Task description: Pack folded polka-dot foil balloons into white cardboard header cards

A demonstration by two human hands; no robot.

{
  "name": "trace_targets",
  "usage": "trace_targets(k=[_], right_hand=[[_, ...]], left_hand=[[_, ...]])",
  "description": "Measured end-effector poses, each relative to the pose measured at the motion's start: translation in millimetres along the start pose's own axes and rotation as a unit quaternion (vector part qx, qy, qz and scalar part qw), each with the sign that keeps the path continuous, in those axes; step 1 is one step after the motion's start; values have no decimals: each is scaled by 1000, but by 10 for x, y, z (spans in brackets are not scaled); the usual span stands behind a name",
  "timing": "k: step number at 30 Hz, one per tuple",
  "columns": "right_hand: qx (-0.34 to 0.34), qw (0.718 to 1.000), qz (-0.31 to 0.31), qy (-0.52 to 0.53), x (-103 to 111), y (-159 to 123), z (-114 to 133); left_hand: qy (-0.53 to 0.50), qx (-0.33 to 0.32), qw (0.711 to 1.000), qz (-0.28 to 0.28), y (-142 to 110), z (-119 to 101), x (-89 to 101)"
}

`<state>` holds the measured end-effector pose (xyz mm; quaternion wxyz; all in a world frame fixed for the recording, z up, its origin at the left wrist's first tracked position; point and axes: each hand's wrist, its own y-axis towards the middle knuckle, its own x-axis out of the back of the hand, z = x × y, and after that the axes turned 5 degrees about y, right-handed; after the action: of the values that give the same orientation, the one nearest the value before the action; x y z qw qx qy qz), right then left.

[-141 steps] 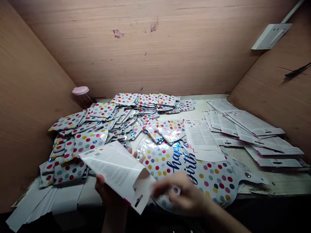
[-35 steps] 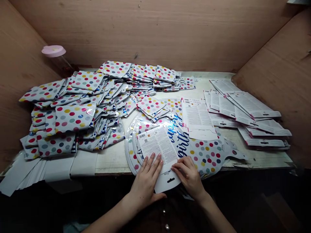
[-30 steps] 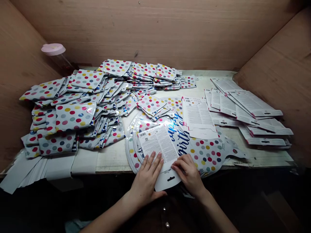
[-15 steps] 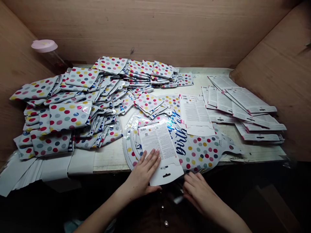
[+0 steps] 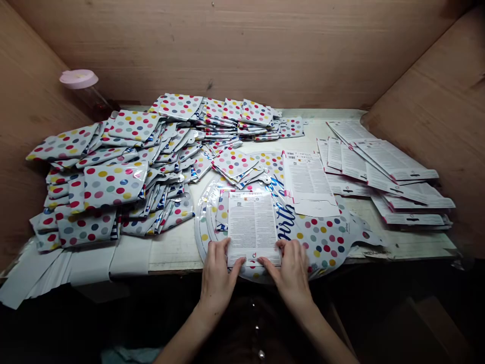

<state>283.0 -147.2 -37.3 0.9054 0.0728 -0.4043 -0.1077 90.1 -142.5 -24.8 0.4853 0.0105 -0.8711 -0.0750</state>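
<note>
Left hand (image 5: 216, 275) and right hand (image 5: 291, 273): both lie side by side at the lower edge of a printed backing card (image 5: 252, 227), fingers spread and bearing down near its two bottom corners. Neither hand is clenched, and neither has let go. Whether any fingers pinch beneath the card cannot be told, because the hands hide its bottom edge.

The card sits square to the body, text side up, on a large polka-dot foil balloon (image 5: 322, 242) printed with blue script. A folded foil packet (image 5: 222, 210) shows just past the card's left edge. Beyond the card lies a small heap of folded balloons (image 5: 235, 164), and beyond and to its right lies a second backing card (image 5: 308, 184). Further right is an overlapping spread of loose cards (image 5: 390, 174). Left of the card rises a large slumped pile of dotted balloon packs (image 5: 113, 184), with a pink-lidded jar (image 5: 79, 79) past it.

Risks: the slick foil offers little friction, so uneven hand pressure could skew the card. A hard crease could mark the foil, and any nudge could slide the loose heap onto the card.
</note>
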Motion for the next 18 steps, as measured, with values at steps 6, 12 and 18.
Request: trace_targets(k=[6, 12, 18], right_hand=[[-120, 989, -10, 91, -23, -48, 155], [-221, 889, -113, 386, 726, 604, -303], [-202, 885, -302, 289, 2116, 1815, -1818]], left_hand=[[23, 78, 996, 48, 73, -45, 147], [-174, 56, 981, 72, 545, -97, 426], [150, 86, 985, -18, 1056, -18, 114]])
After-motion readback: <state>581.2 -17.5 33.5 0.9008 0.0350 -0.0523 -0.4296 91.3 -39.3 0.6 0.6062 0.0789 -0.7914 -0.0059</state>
